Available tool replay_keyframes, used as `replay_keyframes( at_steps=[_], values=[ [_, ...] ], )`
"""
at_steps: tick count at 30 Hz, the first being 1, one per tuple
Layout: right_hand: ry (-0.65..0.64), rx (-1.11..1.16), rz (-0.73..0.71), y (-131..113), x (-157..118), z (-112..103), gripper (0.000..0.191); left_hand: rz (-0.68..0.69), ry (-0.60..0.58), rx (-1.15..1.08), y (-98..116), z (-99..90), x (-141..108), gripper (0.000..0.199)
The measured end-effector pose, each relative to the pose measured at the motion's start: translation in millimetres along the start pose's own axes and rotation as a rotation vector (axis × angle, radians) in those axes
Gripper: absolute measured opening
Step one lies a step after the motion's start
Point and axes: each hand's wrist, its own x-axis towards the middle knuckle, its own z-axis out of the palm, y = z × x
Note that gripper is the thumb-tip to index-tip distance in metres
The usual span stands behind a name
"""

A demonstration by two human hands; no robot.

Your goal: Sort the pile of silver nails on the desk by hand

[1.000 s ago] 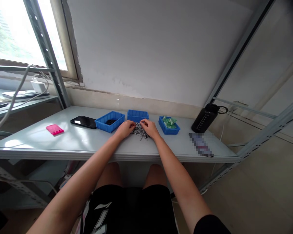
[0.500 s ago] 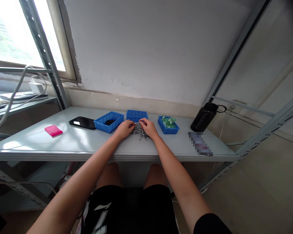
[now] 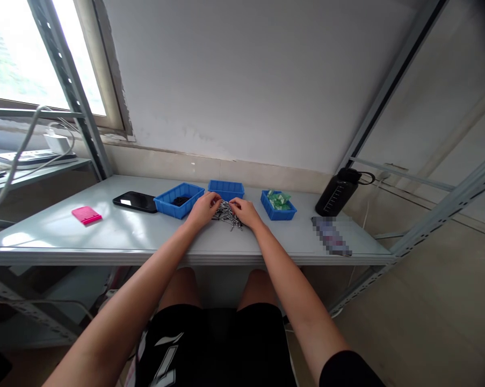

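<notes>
A loose pile of small, slender silvery metal pieces lies on the light grey table; their exact kind is too small to make out. My left hand rests at the pile's left side, fingers bent and closed against its edge. On the other side, my right hand has its fingers curled together over the pieces. What either set of fingertips holds is too small to see. Just behind the pile stands a blue bin, its inside mostly hidden from me.
Left of my hands are a blue bin with black items, a black phone and a pink case. To the right are a blue bin with green packets, a black bottle and a blurred-out flat item.
My left hand's fingers have shifted slightly at the pile's edge. The right hand stays almost in place, and the whole view has moved a little.
</notes>
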Motion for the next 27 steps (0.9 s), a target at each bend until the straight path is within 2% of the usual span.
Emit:
replay_keyframes(
  at_steps=[15,27],
  values=[
    [-0.040,-0.052,-0.021,0.6,0.8,2.2,0.021,0.039,-0.004,-0.024,3.1,-0.7,0.3,0.017],
    [0.124,-0.011,-0.013,-1.4,3.4,1.6,0.026,0.003,-0.014,0.016,-5.8,1.0,1.9,0.019]
  ],
)
